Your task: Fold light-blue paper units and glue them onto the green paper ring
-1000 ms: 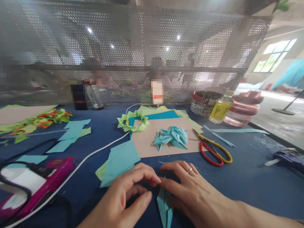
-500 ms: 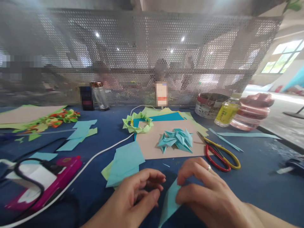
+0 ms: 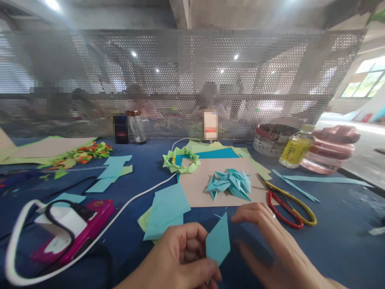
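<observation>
Between the thumb and fingers of my left hand [image 3: 189, 257] is a small folded piece of light-blue paper [image 3: 219, 240], held upright with a pointed top corner. My right hand [image 3: 270, 245] is just to the right of it, thumb and fingers apart, holding nothing. Beyond the hands, a pile of folded blue paper pieces [image 3: 231, 182] lies on a beige sheet [image 3: 195, 192]. Several light-blue paper sheets [image 3: 167, 208] lie left of my left hand. A ring of folded green paper [image 3: 181, 159] rests farther back.
Scissors with red and yellow handles [image 3: 291, 208] lie right of the beige sheet. A magenta power strip [image 3: 99, 216] with cables is at the left. Blue paper strips [image 3: 327, 179], a yellow-labelled bottle [image 3: 296, 148] and a pink container [image 3: 331, 150] are at the right. A perforated screen [image 3: 186, 80] stands behind.
The folded blue paper has passed from my right hand to my left and now stands more upright. My right hand has let go and opened. The view has tilted up and turned slightly left.
</observation>
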A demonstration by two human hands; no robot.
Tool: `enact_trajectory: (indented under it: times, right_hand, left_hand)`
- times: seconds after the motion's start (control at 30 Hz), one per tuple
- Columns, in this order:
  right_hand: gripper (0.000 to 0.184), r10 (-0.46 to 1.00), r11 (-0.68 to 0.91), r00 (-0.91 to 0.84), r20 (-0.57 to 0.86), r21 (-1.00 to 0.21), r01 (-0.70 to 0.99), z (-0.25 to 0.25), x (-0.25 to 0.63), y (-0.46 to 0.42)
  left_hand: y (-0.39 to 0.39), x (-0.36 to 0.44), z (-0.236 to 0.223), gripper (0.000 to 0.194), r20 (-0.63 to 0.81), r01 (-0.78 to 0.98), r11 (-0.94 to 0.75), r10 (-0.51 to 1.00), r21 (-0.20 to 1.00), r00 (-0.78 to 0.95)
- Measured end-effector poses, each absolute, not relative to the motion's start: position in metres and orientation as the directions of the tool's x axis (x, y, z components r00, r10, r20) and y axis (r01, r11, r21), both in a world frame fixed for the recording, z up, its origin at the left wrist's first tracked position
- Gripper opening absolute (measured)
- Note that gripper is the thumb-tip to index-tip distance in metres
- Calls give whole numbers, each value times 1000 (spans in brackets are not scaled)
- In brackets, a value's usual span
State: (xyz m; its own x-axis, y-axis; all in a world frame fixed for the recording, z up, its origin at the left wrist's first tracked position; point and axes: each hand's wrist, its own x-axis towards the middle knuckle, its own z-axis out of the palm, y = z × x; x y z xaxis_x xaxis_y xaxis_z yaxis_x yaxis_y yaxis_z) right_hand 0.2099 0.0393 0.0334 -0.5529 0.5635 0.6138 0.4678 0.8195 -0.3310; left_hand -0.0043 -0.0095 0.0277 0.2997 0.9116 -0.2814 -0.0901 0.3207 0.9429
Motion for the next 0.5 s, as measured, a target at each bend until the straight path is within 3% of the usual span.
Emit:
enact_trajectory:
  times: [0.07,0.2,0.27,0.5]
  right_hand:
    - [31,631,772,-538,558,-384,507,28,210,43]
    - [11,662,726,-681,314,-494,479,29,208,45]
    - [11,664,698,-716,218,-524,488,34,205,42]
    - [13,686,638,-714,144,-592,493,42,201,37]
  left_hand:
    - [-10,-3,31,17,-273,-83,304,925,949,263]
    - [-11,-3,36,21,-318,-73,342,919,937,232]
    - [-11,-3,36,21,-319,-72,344,917,936,237]
    - [-11,-2,34,22,-316,-93,351,910,932,267]
